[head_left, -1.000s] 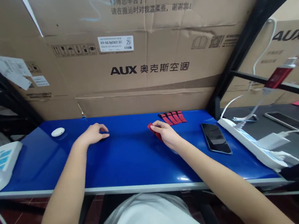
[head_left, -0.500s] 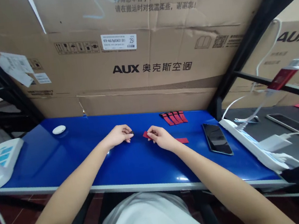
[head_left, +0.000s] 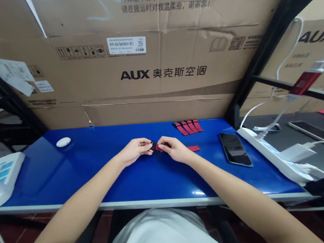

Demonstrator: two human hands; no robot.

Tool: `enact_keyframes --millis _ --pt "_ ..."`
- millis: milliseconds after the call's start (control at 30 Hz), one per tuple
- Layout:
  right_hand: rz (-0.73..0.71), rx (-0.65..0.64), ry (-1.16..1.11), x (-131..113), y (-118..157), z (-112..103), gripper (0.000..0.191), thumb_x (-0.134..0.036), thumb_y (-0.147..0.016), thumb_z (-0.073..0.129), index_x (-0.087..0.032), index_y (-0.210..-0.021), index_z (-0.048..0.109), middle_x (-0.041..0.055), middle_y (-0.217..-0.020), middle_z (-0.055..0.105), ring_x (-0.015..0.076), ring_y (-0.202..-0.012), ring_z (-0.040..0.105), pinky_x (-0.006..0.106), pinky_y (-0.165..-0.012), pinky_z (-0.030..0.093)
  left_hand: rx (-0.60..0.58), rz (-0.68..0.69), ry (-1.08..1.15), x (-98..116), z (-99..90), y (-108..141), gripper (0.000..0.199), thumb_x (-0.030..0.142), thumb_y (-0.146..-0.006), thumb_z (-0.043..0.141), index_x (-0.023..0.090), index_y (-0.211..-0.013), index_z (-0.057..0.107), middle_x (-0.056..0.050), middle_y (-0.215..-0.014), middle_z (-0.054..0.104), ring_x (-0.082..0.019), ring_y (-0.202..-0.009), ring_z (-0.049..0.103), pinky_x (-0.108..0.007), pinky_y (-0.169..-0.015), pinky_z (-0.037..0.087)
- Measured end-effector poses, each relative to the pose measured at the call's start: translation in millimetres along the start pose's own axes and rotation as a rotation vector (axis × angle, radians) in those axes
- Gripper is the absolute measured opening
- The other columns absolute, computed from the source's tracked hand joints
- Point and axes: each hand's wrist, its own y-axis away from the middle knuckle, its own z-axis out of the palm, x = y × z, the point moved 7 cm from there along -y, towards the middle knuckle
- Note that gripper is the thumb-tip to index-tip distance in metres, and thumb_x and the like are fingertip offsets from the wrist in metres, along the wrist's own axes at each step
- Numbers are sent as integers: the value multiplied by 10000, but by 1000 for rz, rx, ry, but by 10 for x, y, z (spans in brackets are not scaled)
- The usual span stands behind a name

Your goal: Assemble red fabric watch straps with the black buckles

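My left hand (head_left: 136, 150) is closed in a pinch on a small black piece (head_left: 152, 145), perhaps a buckle; its exact kind is too small to tell. Close to its right, my right hand (head_left: 172, 149) pinches the end of a red strap (head_left: 157, 148) between thumb and fingers. The strap's end meets or nearly touches the black piece. On the far side of my right wrist a red length (head_left: 195, 148) shows; the hand hides whether it belongs to the same strap. Several red straps with black ends (head_left: 188, 127) lie side by side farther back on the blue table (head_left: 122, 185).
A black phone (head_left: 235, 149) and a white power strip (head_left: 275, 157) lie at the right. To the left are a white oval object (head_left: 63, 142) and a white socket block (head_left: 2, 176). A large cardboard box (head_left: 90, 83) stands along the back edge.
My left hand has moved right with the black piece, closing the gap to the red strap's end. The right hand stays nearly in place, slightly shifted left.
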Motion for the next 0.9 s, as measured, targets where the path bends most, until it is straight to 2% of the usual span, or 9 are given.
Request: enact_keyframes --millis 233,400,467,567,667,800,900 --pt "-15 -10 -19 12 -9 -37 183 -356 -889 556 -186 -845 607 21 -833 601 156 -766 526 291 -736 409 -35 16 41 37 15 0 335 266 -641 857 114 -879 676 -32 -809 684 -108 -696 636 -269 -721 527" --pt "-25 -34 -17 -12 -5 -44 169 -351 -878 569 -193 -845 619 22 -862 584 162 -799 518 300 -775 400 -68 43 -7 68 49 18 308 273 -665 843 116 -878 685 -43 -811 698 -115 -701 647 -265 -729 528" --pt "3 -29 -102 -3 -9 -27 152 -346 -869 570 -199 -838 593 13 -843 565 162 -798 509 300 -784 400 -99 22 -9 45 96 27 299 276 -684 832 109 -880 679 -54 -794 700 -124 -692 658 -270 -729 535" --pt "75 57 -349 44 -10 -9 124 -328 -825 576 -221 -880 545 10 -874 554 171 -836 515 301 -798 415 -115 -25 27 -10 160 34 306 235 -665 840 101 -887 676 -63 -763 701 -130 -672 665 -270 -717 547" --pt "104 102 -493 80 -7 42 184 -322 -779 608 -240 -927 534 11 -929 552 173 -853 519 301 -790 431 -125 -49 52 -48 219 39 297 212 -665 832 94 -896 687 -74 -771 709 -139 -684 677 -271 -723 560" --pt "73 82 -315 102 -21 57 171 -373 -816 626 -210 -799 578 20 -928 529 163 -847 517 315 -815 419 -145 -65 4 -67 284 41 257 211 -697 795 89 -901 696 -86 -784 719 -158 -708 696 -289 -742 575" --pt "19 108 -170 102 -30 -36 186 -359 -831 611 -196 -746 582 42 -993 541 181 -956 529 337 -883 402 -58 -9 -117 -18 231 21 220 154 -682 764 90 -881 696 -69 -735 718 -168 -666 700 -312 -723 586"
